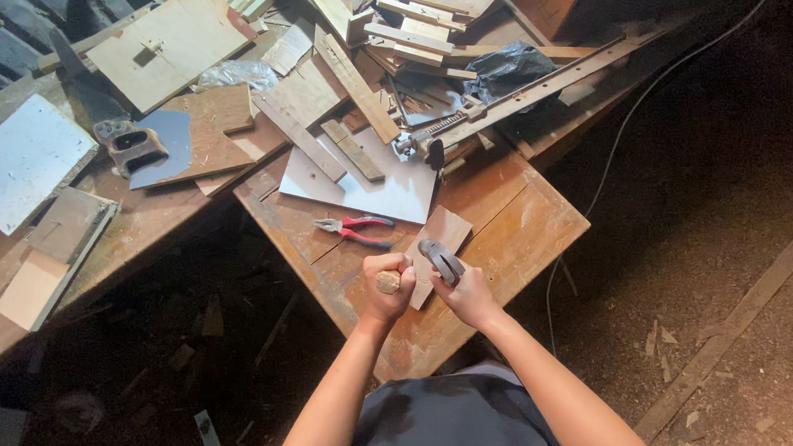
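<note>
The person's dark grey shirt fills the bottom edge nearest the camera, and two bare forearms reach up from it to the near corner of a worn, reddish-brown wooden table; the left hand is shut in a tight fist around a short, round, pale wooden peg, whose cut end faces upward out of the fist; the right hand is wrapped around the handles of grey metal pincers, whose rounded head points up and away, just beside the peg and not clearly touching it; both hands hover over a small flat brown wooden offcut lying on the table; red-handled pliers lie just beyond the left hand, apart from it; farther back sits a white sheet panel, then a long bar clamp of grey metal lying aslant across a heap of pale wooden slats and scraps, with a crumpled black plastic bag among them; to the left, a handsaw with a brown wooden handle rests on a second cluttered bench; the floor is dark packed earth strewn with chips, crossed by a thin cable.
</note>
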